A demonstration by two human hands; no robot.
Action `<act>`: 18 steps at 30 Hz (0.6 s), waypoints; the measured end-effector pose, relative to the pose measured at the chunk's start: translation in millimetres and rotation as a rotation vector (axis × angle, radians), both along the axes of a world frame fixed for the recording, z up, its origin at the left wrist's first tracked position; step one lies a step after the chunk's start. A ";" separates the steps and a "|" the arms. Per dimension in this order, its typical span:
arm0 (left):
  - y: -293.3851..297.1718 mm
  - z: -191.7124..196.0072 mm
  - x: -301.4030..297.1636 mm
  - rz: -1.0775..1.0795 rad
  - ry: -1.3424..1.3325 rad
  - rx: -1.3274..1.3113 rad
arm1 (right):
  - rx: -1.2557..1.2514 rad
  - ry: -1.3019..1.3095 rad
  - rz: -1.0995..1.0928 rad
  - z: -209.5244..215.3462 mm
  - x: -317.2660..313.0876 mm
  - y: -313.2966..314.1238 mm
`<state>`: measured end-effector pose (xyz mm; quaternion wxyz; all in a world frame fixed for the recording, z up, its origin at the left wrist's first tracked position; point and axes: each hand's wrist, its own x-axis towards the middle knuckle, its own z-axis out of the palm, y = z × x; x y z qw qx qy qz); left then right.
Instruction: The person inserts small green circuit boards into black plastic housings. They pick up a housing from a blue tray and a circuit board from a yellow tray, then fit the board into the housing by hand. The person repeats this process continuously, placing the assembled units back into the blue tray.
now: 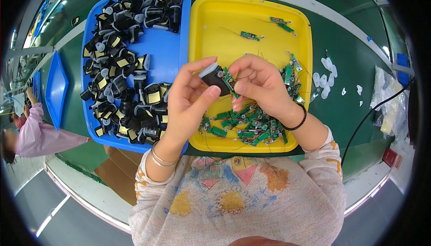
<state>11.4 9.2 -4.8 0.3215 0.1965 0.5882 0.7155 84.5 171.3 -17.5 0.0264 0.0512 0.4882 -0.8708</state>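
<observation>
Between thumb and fingers, my left hand (189, 95) grips a black plastic housing (210, 79) with a pale grey cap on its upper end. My right hand (260, 84) pinches a small green circuit board (230, 82) right up against the housing's side. Whether the board is inside it or just touching, I cannot tell. Both hands are held over the yellow tray (211, 21), which bears a pile of green circuit boards (260, 127) with thin wires. On the left, the blue tray (166, 50) holds many black housings (119, 84) with grey caps, some showing cream-coloured pads.
White oval pieces (324, 80) lie on the green tabletop right of the yellow tray. Farther right are a clear plastic bag (390, 98) and a black cable (375, 107). A person in a pink sleeve (40, 129) is at the far left, near an upright blue tray (56, 91).
</observation>
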 end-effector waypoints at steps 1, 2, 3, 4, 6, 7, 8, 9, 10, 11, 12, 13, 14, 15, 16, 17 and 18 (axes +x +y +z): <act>0.6 -0.1 -0.1 0.002 -0.033 0.011 | -0.001 0.008 -0.015 -0.2 -0.2 -0.5; 1.0 -0.2 -0.3 0.004 -0.065 0.021 | -0.010 0.010 -0.018 -0.1 -0.1 -1.0; 1.3 -1.3 -0.7 -0.001 -0.072 0.025 | -0.017 0.012 -0.021 0.1 0.1 -1.2; 1.4 -2.9 -1.0 -0.006 -0.078 0.029 | -0.025 0.014 -0.025 0.1 0.4 -1.3; 1.8 -4.4 -0.7 -0.007 -0.095 0.039 | -0.040 0.036 -0.027 -1.1 0.7 -1.8; 2.5 -4.6 -0.2 -0.004 -0.106 0.046 | -0.047 0.047 -0.028 -1.4 0.8 -2.0; 3.0 -4.7 0.3 -0.001 -0.116 0.053 | -0.051 0.045 -0.027 -0.9 0.8 -2.0; 3.0 -5.3 0.5 -0.004 -0.109 0.049 | -0.055 0.044 -0.026 -0.3 0.6 -2.1; 2.9 -5.8 0.7 -0.007 -0.103 0.045 | -0.060 0.042 -0.025 0.4 0.3 -2.0; 2.7 -5.9 0.8 -0.010 -0.096 0.040 | -0.041 0.035 -0.017 1.5 0.1 -1.4; 2.4 -5.4 0.9 -0.013 -0.086 0.038 | -0.023 0.028 -0.008 2.7 0.2 -0.3; 2.0 -4.6 1.1 -0.016 -0.077 0.037 | -0.006 0.020 0.001 3.5 0.2 0.7; 1.8 -3.6 1.1 -0.019 -0.067 0.035 | 0.003 0.024 0.012 3.7 0.0 1.4; 2.0 -2.8 1.3 -0.015 -0.063 0.035 | 0.011 0.026 0.023 3.5 -0.1 2.3; 2.4 -1.9 1.6 -0.011 -0.059 0.035 | 0.020 0.028 0.034 3.2 -0.4 3.1; 2.6 -1.2 1.9 -0.007 -0.054 0.034 | 0.019 0.017 0.042 2.7 -0.9 3.9; 2.6 -1.0 2.2 -0.003 -0.040 0.022 | 0.018 0.006 0.050 2.0 -1.4 4.6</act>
